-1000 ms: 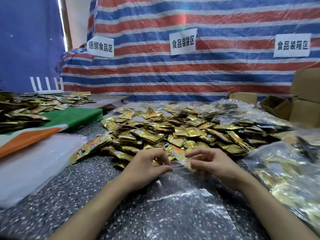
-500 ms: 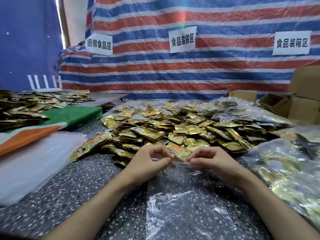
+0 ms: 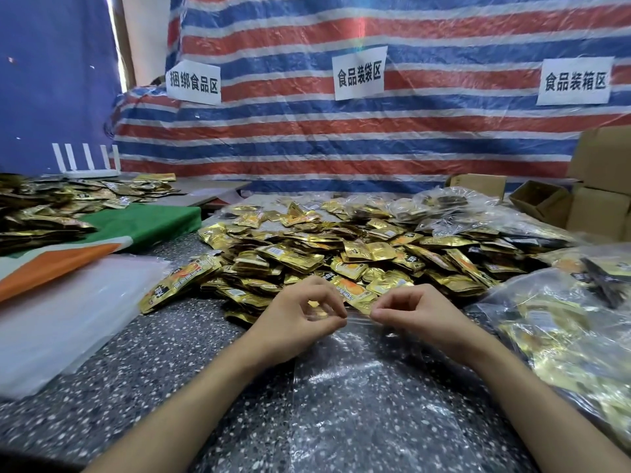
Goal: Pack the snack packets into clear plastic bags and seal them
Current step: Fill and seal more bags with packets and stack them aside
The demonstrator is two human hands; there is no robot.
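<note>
1. The left hand and right hand each pinch the far rim of one clear bag, thumb against forefinger, other fingers loosely curled.
2. The bag lies flat on the table and looks empty. Its long axis runs from the person's chest out to the hands.
3. The packets are heaped just beyond the bag's mouth, straight ahead, with both hands about equally near (the nearest packet sits between them).
4. Counts: one bag held, packets far too many to count, several filled bags at right.
</note>
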